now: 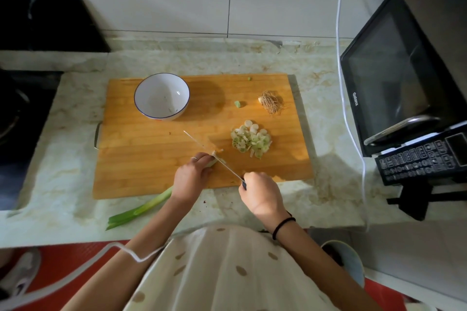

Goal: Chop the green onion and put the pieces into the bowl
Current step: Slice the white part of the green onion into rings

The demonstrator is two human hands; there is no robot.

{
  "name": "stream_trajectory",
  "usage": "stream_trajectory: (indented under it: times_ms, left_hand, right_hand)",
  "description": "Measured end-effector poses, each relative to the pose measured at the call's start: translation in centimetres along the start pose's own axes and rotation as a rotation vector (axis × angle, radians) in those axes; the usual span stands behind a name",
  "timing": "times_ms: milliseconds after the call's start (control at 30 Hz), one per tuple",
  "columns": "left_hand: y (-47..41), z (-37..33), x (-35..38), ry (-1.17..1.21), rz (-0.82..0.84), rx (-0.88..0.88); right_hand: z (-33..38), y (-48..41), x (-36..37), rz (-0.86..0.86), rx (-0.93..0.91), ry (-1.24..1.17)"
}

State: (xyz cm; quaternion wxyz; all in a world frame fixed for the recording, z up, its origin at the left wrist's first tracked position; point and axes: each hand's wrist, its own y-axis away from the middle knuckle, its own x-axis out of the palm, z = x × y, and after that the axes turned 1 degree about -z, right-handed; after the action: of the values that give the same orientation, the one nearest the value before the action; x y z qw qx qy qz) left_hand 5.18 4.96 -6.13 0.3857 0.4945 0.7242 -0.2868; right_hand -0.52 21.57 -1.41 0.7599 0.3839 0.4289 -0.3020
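My left hand (192, 175) holds the green onion (141, 208) down on the wooden cutting board (156, 159), fingers curled over its pale end. The onion's green leaves trail off the board's front edge onto the counter. My right hand (261, 194) grips the handle of a knife (214, 155), whose blade lies edge-down across the onion's end right beside my left fingertips. A pile of chopped onion slices (251, 141) sits on the board to the right of the blade. The white bowl (161, 96) with a blue rim stands at the board's back left.
The cut root end (271, 101) and two stray green bits (237, 104) lie at the board's back right. A black microwave (404, 78) stands at the right with a white cable (341, 58) hanging beside it. A dark stove (22, 113) is at the left.
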Motion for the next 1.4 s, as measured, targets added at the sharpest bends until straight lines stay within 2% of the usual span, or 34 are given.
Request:
stream_trajectory:
  times_ms: [633, 1133, 1300, 1400]
  left_hand:
    - [-0.3, 0.0, 0.1, 0.032, -0.043, 0.002]
    - [-0.5, 0.0, 0.0, 0.056, -0.014, -0.059]
    - [-0.3, 0.2, 0.1, 0.063, -0.002, -0.054]
    - [-0.3, 0.3, 0.2, 0.066, 0.008, -0.071]
  right_hand:
    - [1.1, -0.7, 0.0, 0.075, 0.089, -0.018]
    - [1.3, -2.5, 1.0, -0.003, 0.124, -0.124]
    - [-0.3, -2.6, -0.5, -0.106, 0.177, -0.087]
    - [-1.5, -2.7, -1.5, -0.175, 0.238, -0.198]
